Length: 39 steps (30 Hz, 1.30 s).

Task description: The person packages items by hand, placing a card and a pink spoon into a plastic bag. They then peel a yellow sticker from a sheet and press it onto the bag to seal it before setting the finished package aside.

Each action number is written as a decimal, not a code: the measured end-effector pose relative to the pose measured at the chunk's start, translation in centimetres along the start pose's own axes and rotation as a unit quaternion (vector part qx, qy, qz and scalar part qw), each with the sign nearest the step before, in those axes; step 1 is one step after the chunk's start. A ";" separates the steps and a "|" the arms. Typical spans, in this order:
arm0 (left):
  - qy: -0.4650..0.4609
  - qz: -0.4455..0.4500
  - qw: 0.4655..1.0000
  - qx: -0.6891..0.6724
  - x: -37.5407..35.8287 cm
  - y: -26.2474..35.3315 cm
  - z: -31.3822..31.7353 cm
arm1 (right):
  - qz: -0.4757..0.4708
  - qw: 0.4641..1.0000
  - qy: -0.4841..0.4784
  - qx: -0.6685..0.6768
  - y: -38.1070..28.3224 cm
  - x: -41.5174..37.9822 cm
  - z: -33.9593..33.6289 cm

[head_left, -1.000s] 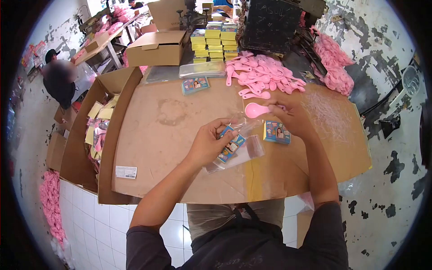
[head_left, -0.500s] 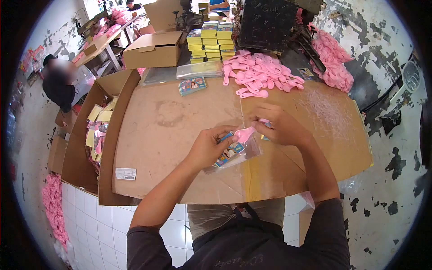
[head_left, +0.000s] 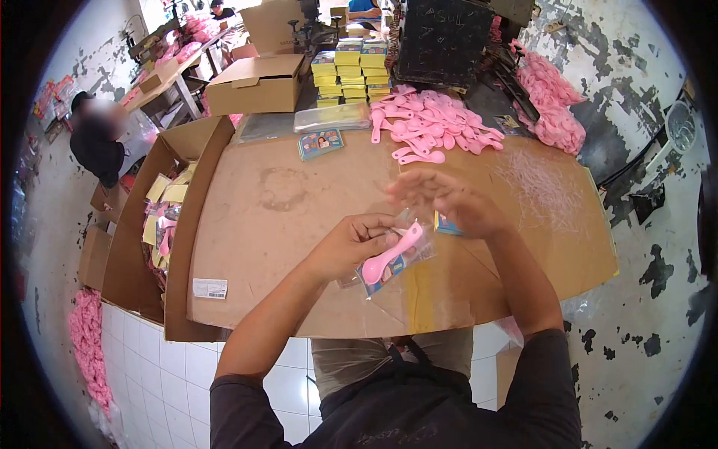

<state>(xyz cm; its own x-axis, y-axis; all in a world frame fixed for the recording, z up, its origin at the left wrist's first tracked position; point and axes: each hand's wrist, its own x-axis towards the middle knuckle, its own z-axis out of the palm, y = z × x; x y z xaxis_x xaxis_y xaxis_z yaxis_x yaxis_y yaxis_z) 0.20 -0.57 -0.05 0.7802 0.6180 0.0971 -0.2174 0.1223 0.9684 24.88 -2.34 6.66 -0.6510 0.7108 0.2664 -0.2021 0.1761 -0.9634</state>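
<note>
My left hand [head_left: 357, 241] pinches a clear plastic bag [head_left: 420, 250] at its upper edge, above the cardboard-covered tabletop. A blue printed card [head_left: 394, 268] shows in the bag, and a pink spoon [head_left: 389, 257] lies slanted over it, bowl toward me. Just right of the bag is my right hand [head_left: 456, 203], raised, blurred, with its fingers apart and nothing visible in them. Partly under that hand lies another blue and yellow card [head_left: 446, 224].
Pink spoons [head_left: 434, 123] are heaped at the back, beside stacked yellow-edged cards [head_left: 350, 67]. A small card stack [head_left: 321, 144] and plastic sleeves [head_left: 331, 117] lie nearby. An open carton [head_left: 196, 247] of filled bags stands left. A person [head_left: 97, 150] sits beyond it.
The spoon has turned and moved down over the card in the bag. My right hand has let go of it and opened, lifting slightly away.
</note>
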 end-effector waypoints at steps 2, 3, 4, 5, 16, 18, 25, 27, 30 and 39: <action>-0.031 -0.006 0.999 -0.035 -0.2 0.5 0.1 | 0.066 0.967 0.010 -0.246 -1.9 -0.5 0.2; -0.047 -0.011 0.997 -0.053 -0.2 0.6 0.2 | 0.037 0.960 0.000 -0.279 -2.6 -0.4 0.7; -0.049 -0.004 0.998 -0.050 -0.2 0.5 0.2 | 0.008 0.950 -0.010 -0.312 -3.3 -0.2 1.5; -0.051 0.002 0.998 -0.047 -0.1 0.3 0.1 | -0.021 0.939 -0.020 -0.343 -3.9 0.1 2.2; 0.052 0.153 0.978 0.135 -1.3 2.5 2.1 | -0.075 0.847 0.174 -0.497 -6.2 0.7 5.1; 0.068 0.173 0.967 0.176 -1.1 2.5 2.3 | -0.075 0.850 0.177 -0.490 -5.7 0.7 4.9; 0.148 0.131 0.965 0.172 -1.2 2.2 2.2 | -0.170 0.747 0.225 -0.603 -3.1 1.3 5.1; 0.162 0.156 0.958 0.178 -1.1 1.9 2.6 | -0.201 0.693 0.193 -0.665 -2.7 1.5 5.4; 0.176 0.176 0.937 0.247 -1.2 1.3 2.4 | -0.205 0.641 0.169 -0.720 -1.9 2.0 6.1; 0.171 0.093 0.896 0.400 -1.2 1.5 2.3 | -0.211 0.587 0.119 -0.773 0.1 2.1 4.5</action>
<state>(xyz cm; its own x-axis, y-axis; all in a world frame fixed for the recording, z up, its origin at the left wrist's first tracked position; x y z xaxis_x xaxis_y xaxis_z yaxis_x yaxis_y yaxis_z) 0.31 -2.95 1.85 0.5194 0.7878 0.3310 0.2706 -0.5191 0.8108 20.19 -3.95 7.29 -0.6231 0.4252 0.6565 0.7168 0.6464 0.2617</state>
